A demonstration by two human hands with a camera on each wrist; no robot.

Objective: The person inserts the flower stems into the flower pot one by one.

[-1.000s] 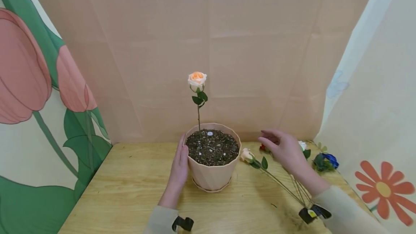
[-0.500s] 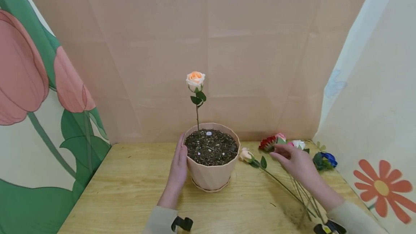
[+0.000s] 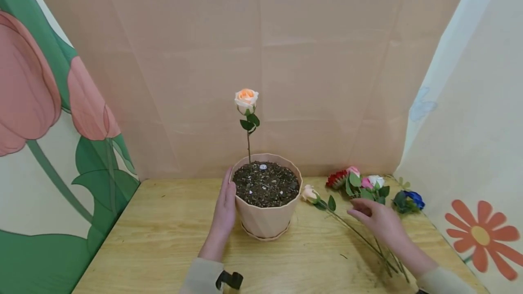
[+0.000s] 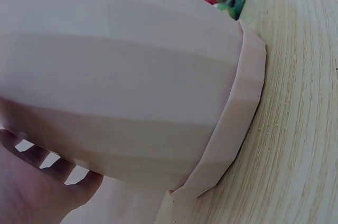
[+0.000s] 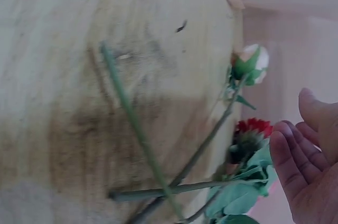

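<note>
My left hand point(image 3: 225, 203) rests flat along the left side of a pale pink flowerpot point(image 3: 265, 221) filled with dark soil point(image 3: 265, 185). In the left wrist view, its fingers point(image 4: 84, 187) touch the pot's wall. A peach rose point(image 3: 246, 101) stands upright in the soil at the back left. My right hand point(image 3: 382, 221) hovers over flower stems point(image 5: 140, 134) on the table, its fingers relaxed and holding nothing. Beside it lie another peach rose point(image 3: 310, 194), a red flower point(image 3: 337, 179), pink and white flowers point(image 3: 376, 181), and a blue flower point(image 3: 414, 199).
The pot stands on a matching saucer point(image 3: 265, 238) on a wooden table point(image 3: 163, 235). A plain pinkish cloth point(image 3: 196, 80) hangs behind, and flower-printed panels point(image 3: 482, 235) flank both sides. Small dark crumbs lie on the table near the stems.
My right hand has moved from beside the pot rightward and toward me, uncovering the red and pink flowers. The left hand has stayed on the pot.
</note>
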